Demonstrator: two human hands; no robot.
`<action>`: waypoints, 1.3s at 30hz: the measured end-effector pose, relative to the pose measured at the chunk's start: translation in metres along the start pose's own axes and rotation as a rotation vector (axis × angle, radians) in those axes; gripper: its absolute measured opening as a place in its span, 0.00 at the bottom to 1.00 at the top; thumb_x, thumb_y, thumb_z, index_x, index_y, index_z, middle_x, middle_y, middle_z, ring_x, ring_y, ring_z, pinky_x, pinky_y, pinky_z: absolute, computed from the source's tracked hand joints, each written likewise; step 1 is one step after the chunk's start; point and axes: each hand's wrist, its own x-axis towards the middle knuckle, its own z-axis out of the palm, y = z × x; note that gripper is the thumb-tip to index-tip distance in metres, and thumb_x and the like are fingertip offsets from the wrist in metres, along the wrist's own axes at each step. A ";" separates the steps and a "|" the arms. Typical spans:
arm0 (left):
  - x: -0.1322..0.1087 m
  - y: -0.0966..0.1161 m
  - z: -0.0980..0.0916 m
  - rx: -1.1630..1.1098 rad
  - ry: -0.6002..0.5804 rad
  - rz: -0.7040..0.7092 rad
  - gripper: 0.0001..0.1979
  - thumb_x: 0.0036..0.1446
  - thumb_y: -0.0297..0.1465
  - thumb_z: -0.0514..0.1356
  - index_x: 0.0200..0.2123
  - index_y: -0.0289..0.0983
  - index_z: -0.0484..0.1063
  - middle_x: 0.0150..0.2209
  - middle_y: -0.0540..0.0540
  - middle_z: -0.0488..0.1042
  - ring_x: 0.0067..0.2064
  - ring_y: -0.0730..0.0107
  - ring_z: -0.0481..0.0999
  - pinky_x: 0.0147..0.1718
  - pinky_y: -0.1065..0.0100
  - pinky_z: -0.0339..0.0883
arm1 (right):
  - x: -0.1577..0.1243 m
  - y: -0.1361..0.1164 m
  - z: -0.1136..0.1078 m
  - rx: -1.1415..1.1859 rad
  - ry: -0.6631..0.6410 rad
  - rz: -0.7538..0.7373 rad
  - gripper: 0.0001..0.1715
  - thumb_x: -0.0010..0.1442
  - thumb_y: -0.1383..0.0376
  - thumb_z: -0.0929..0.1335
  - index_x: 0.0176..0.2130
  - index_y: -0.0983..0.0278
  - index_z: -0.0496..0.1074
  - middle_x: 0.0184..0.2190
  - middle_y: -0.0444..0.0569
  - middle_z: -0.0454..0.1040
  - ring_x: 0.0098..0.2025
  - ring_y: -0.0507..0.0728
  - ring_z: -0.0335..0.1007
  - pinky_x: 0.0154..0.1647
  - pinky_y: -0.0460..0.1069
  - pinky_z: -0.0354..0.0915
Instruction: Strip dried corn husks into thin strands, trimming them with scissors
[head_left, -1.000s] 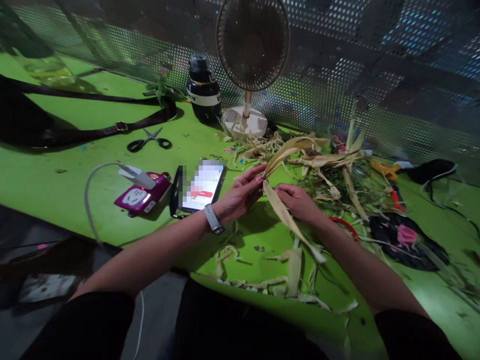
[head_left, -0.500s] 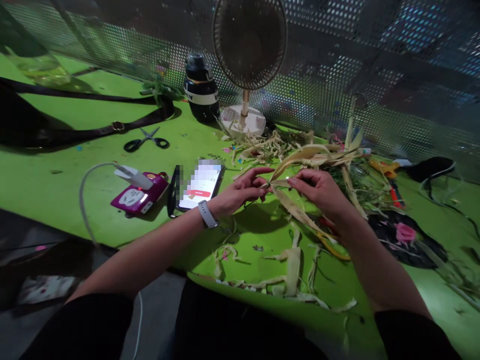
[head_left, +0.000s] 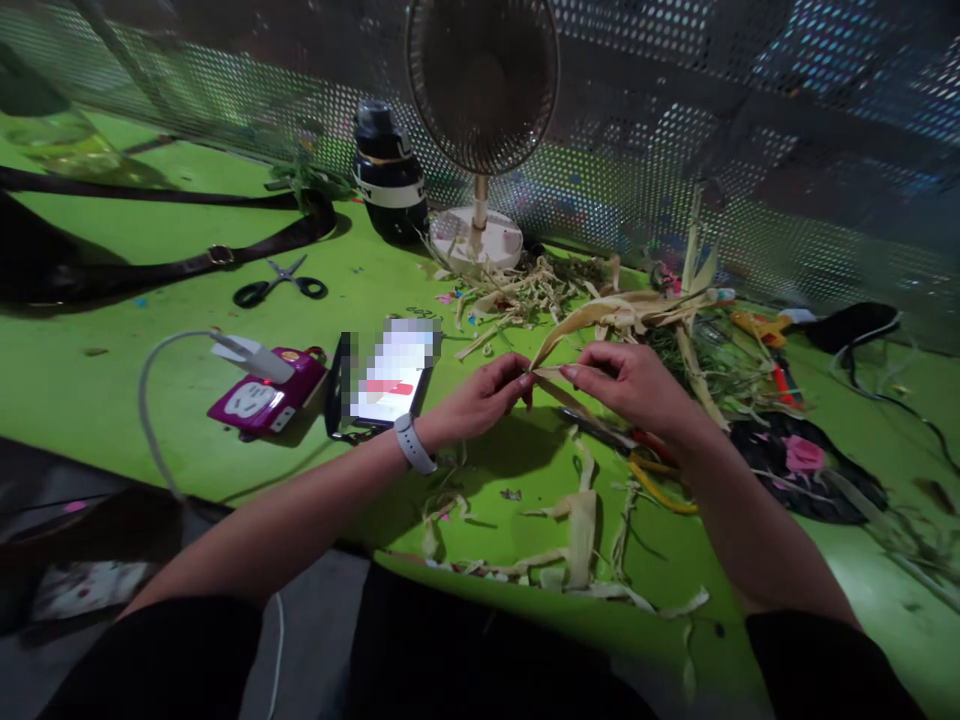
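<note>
My left hand point(head_left: 491, 398) pinches the gathered end of some pale dried husk strips point(head_left: 574, 322), which look like corn husk. One long strip arches up and right from its fingertips. My right hand point(head_left: 630, 388) has thumb and fingers closed on another short strip, drawn out from the same end. Below the right hand lies a tool with yellow and red handles point(head_left: 664, 490), partly hidden by the wrist. Loose husk scraps point(head_left: 581, 540) lie on the green table point(head_left: 510, 460) below the hands.
Left of my hands are a lit phone point(head_left: 390, 375), a purple power socket point(head_left: 262, 392) with a cable, and black scissors point(head_left: 279, 285). Behind stand a dark bottle point(head_left: 390, 180) and a fan point(head_left: 484, 90). A pink flower point(head_left: 804, 455) on a black piece lies at the right.
My left fingers have curled in tighter around the gathered end. The strip that hung down to the right is less visible, and the tool beneath shows more. The view has shifted slightly.
</note>
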 end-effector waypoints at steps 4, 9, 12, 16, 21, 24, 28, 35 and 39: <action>-0.005 -0.003 0.006 0.205 0.184 0.061 0.11 0.57 0.35 0.59 0.43 0.38 0.65 0.24 0.52 0.67 0.26 0.72 0.64 0.29 0.70 0.57 | -0.007 -0.013 0.027 0.147 -0.032 -0.018 0.15 0.64 0.58 0.63 0.29 0.64 0.68 0.21 0.41 0.63 0.23 0.49 0.56 0.24 0.45 0.54; -0.015 -0.003 0.014 0.348 0.240 0.058 0.19 0.51 0.32 0.61 0.48 0.37 0.69 0.39 0.42 0.74 0.37 0.60 0.72 0.42 0.62 0.61 | -0.019 -0.027 0.057 -0.058 0.070 -0.189 0.10 0.66 0.63 0.60 0.35 0.63 0.67 0.31 0.47 0.71 0.32 0.53 0.65 0.34 0.48 0.60; -0.016 -0.002 0.015 0.295 0.197 0.082 0.20 0.52 0.34 0.61 0.49 0.38 0.69 0.49 0.40 0.73 0.45 0.55 0.72 0.49 0.60 0.59 | -0.024 -0.029 0.060 -0.140 0.109 -0.242 0.10 0.67 0.62 0.60 0.35 0.62 0.66 0.30 0.48 0.72 0.32 0.53 0.66 0.33 0.48 0.59; -0.015 0.000 0.016 0.239 0.206 0.037 0.18 0.50 0.36 0.65 0.45 0.39 0.70 0.36 0.44 0.73 0.35 0.59 0.70 0.40 0.63 0.58 | -0.033 -0.034 0.065 -0.390 0.150 -0.327 0.13 0.68 0.62 0.59 0.35 0.63 0.67 0.31 0.51 0.72 0.30 0.54 0.66 0.27 0.49 0.55; -0.012 0.008 0.017 0.096 0.275 0.079 0.11 0.57 0.41 0.59 0.31 0.39 0.68 0.28 0.47 0.66 0.33 0.63 0.65 0.38 0.65 0.57 | -0.034 -0.034 0.062 -0.486 0.155 -0.383 0.14 0.68 0.62 0.59 0.34 0.63 0.69 0.28 0.50 0.72 0.28 0.54 0.64 0.29 0.49 0.56; -0.009 0.008 0.014 0.009 0.276 0.147 0.15 0.57 0.45 0.59 0.31 0.39 0.66 0.30 0.48 0.64 0.33 0.66 0.62 0.37 0.66 0.58 | -0.024 -0.027 0.046 -0.373 0.225 -0.386 0.12 0.67 0.61 0.62 0.34 0.63 0.69 0.35 0.53 0.72 0.38 0.57 0.68 0.38 0.51 0.62; -0.008 0.001 0.010 -0.087 0.260 0.087 0.13 0.57 0.43 0.59 0.34 0.40 0.64 0.29 0.52 0.58 0.28 0.72 0.56 0.29 0.69 0.54 | -0.011 -0.016 0.030 -0.187 0.224 -0.225 0.12 0.66 0.59 0.63 0.34 0.63 0.68 0.31 0.49 0.72 0.34 0.55 0.68 0.35 0.49 0.61; -0.004 -0.005 0.009 -0.383 0.082 -0.091 0.18 0.44 0.27 0.62 0.42 0.38 0.69 0.34 0.51 0.69 0.32 0.74 0.63 0.31 0.71 0.57 | -0.007 -0.004 0.036 -0.245 0.129 -0.186 0.13 0.66 0.59 0.62 0.34 0.63 0.69 0.31 0.49 0.73 0.32 0.55 0.67 0.34 0.49 0.58; -0.004 -0.004 0.010 -0.484 0.094 -0.125 0.16 0.51 0.36 0.62 0.43 0.37 0.73 0.33 0.49 0.70 0.32 0.73 0.65 0.30 0.71 0.58 | -0.006 -0.001 0.038 -0.284 0.105 -0.260 0.12 0.66 0.61 0.62 0.34 0.64 0.70 0.32 0.49 0.74 0.35 0.55 0.68 0.36 0.49 0.59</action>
